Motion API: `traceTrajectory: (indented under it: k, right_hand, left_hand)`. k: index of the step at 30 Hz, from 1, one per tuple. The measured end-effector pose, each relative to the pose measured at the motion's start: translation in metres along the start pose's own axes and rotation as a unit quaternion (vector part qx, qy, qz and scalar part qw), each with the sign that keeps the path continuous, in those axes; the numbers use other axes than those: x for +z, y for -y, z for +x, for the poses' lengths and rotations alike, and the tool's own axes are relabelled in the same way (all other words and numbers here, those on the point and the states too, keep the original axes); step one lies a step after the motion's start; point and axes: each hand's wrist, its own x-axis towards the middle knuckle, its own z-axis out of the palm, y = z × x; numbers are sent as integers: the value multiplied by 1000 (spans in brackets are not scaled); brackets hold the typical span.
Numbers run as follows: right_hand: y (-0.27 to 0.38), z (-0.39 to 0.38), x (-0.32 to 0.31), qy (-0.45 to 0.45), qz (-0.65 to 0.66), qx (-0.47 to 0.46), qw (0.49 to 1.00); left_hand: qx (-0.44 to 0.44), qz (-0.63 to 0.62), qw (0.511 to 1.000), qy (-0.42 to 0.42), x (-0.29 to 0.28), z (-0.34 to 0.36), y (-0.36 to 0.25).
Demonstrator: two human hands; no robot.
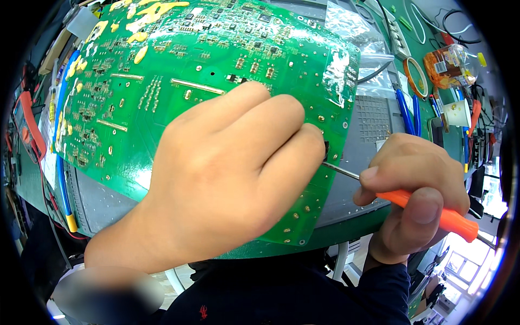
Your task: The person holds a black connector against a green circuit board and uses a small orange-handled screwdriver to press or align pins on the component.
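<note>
A large green circuit board (179,81) fills the view from nine o'clock up through twelve to about two o'clock, tilted, its solder side dotted with small components and yellowish blobs along its ten-to-eleven o'clock edge. It lies over a grey ridged mat (368,119) on a green workbench (433,32). The left hand (227,173) sits at the centre, fingers curled together and resting on the board's lower right part, fingertips pressed near a small dark component (326,150) at the board's three o'clock edge; whether they pinch it cannot be told. The right hand (417,189) comes in at four o'clock, thumb and fingers clamped around the orange handle of a screwdriver (428,208), whose thin metal shaft runs toward ten o'clock and meets the board's edge just beside the left fingertips. At one to two o'clock lie clear plastic bags (352,27), blue-handled pliers (407,111), a roll of tape (416,77), a clear container with an orange inside (449,65) and a small paper cup (457,112). At nine o'clock, an orange-cased meter (30,127) with leads.
</note>
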Motion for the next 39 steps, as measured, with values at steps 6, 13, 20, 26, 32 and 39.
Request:
traceTrajectory:
  k: [6, 13, 20, 26, 32, 39]
  right_hand:
    - [-8, 0, 4, 13, 18, -42, 999]
    - [-8, 0, 2, 23, 16, -72, 997]
    - [-6, -1, 7, 5, 16, -49, 999]
    - [-5, -2, 9, -1, 21, -34, 999]
    - [12, 1, 13, -30, -13, 64, 997]
    - [11, 1, 15, -38, -7, 58, 998]
  left_hand:
    - [-5, 8, 1000, 8, -1, -5, 2]
    - [3, 0, 1000, -3, 1, -4, 1]
    - [2, 3, 1000, 1, 1, -4, 1]
    - [4, 15, 1000, 1, 1, -4, 0]
    - [11, 27, 1000, -2, 2, -2, -3]
    - [16, 27, 1000, 0, 3, -4, -1]
